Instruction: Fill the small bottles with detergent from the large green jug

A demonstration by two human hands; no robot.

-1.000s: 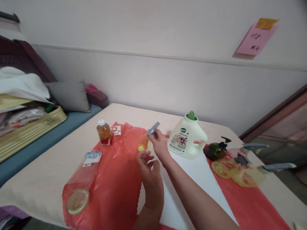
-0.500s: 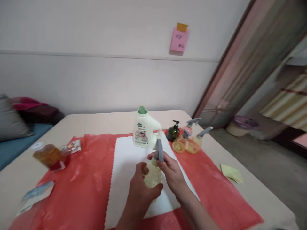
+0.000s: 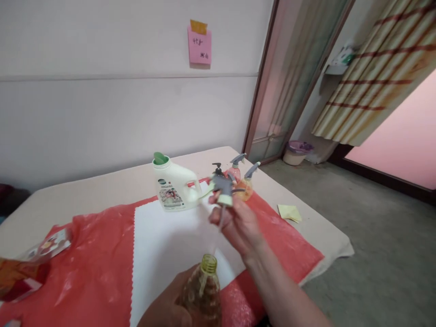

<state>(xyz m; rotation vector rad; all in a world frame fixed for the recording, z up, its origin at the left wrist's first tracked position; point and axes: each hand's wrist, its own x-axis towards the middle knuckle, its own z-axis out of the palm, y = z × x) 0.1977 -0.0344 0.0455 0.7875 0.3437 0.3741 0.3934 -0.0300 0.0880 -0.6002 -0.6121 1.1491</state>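
Observation:
My left hand [image 3: 173, 302] is wrapped around a clear yellowish spray bottle [image 3: 203, 293] low in the view, its threaded neck uncovered. Above and to the right, my right hand [image 3: 240, 222] grips the grey spray trigger head [image 3: 223, 187], which has a pale green collar and a thin dip tube hanging down toward the bottle's mouth. The head is slightly blurred. Beyond my hands, a large pale green detergent jug [image 3: 177, 184] with a green spout stands on a white cloth [image 3: 163, 245].
A red plastic sheet [image 3: 98, 254] lies under the cloth. Behind my right hand stand a dark pump bottle [image 3: 218, 169] and other spray bottles [image 3: 247, 184]. Yellow paper notes [image 3: 289, 212] lie at the table's right. An amber bottle [image 3: 17, 277] lies at far left.
The spray head has come off the bottle and is raised in my right hand. My left hand has lowered the bottle toward me. The view has swung right.

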